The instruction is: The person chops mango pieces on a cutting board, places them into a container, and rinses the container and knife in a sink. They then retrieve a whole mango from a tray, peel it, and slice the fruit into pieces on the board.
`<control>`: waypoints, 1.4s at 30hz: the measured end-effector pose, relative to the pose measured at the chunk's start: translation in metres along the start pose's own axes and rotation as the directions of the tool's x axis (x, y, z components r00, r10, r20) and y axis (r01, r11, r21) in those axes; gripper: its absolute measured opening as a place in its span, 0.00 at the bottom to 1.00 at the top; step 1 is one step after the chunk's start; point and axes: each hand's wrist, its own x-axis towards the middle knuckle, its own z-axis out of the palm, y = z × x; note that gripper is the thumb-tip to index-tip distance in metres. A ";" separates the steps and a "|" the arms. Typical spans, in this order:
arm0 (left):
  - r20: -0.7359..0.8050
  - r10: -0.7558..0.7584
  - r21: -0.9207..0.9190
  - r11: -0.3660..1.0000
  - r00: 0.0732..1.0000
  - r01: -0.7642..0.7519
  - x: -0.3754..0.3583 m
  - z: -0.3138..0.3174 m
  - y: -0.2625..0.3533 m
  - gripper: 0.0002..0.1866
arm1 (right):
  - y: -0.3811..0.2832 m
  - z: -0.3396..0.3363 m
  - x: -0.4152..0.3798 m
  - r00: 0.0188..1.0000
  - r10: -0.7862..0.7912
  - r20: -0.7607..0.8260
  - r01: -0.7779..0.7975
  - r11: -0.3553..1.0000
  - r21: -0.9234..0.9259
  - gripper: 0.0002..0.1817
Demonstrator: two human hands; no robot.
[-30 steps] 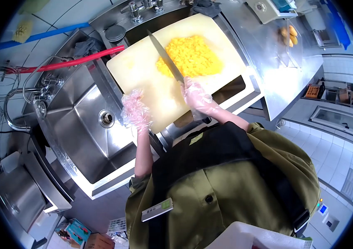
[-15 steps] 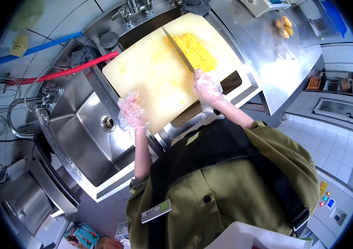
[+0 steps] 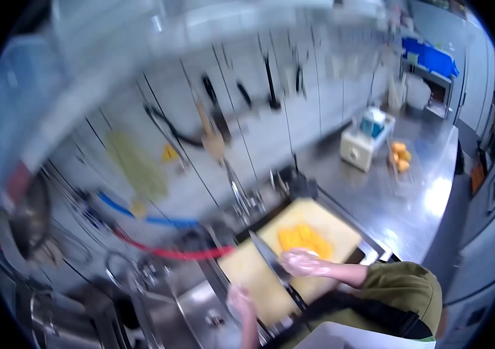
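A large knife (image 3: 266,252) lies slanted across the cream cutting board (image 3: 247,262), its black handle pointing toward me. My right hand (image 3: 303,263), in a clear plastic glove, is off that handle, beside the blade and at the near edge of a chopped yellow food (image 3: 303,237). Blur hides whether its fingers touch the blade or the yellow pieces. At the board's left edge is my gloved left hand (image 3: 240,301), fingers loosely apart and nothing visible in them. The board spans a sink basin.
A steel sink (image 3: 192,299) is left of the board, with a red hose (image 3: 186,253) above it. On the steel counter (image 3: 340,189) at right stand a white appliance (image 3: 357,148) and several yellow-orange oblong items (image 3: 400,156). Utensils hang on the tiled wall.
The view has tilted up, bringing the wall and hanging tools into sight. My right hand has left the knife handle and sits over the near part of the chopped yellow food.
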 end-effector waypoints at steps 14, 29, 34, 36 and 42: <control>0.295 -0.374 0.118 0.927 0.879 0.355 0.075 0.046 0.082 0.09 | -0.130 -0.425 0.147 0.235 -0.823 -0.517 0.244 0.564 -0.789 0.05; 0.148 -0.048 -0.048 0.997 0.988 0.055 0.017 0.019 0.091 0.10 | -0.232 -0.489 0.294 0.716 -0.684 -0.141 -0.106 0.093 -0.990 0.04; 0.050 -0.055 0.310 0.950 0.997 0.037 0.008 0.030 0.078 0.09 | -0.196 -0.547 0.385 0.313 -0.792 0.525 -0.945 -0.203 0.257 0.03; 0.048 -0.044 0.458 0.889 0.998 0.017 0.003 0.040 0.082 0.09 | -0.214 -0.550 0.363 0.226 -0.945 0.236 -0.728 -0.325 -0.604 0.04; 0.141 0.003 -0.143 0.990 0.990 0.017 0.016 0.056 0.045 0.10 | -0.221 -0.537 0.183 0.258 -0.904 -0.341 -0.147 0.312 -0.939 0.08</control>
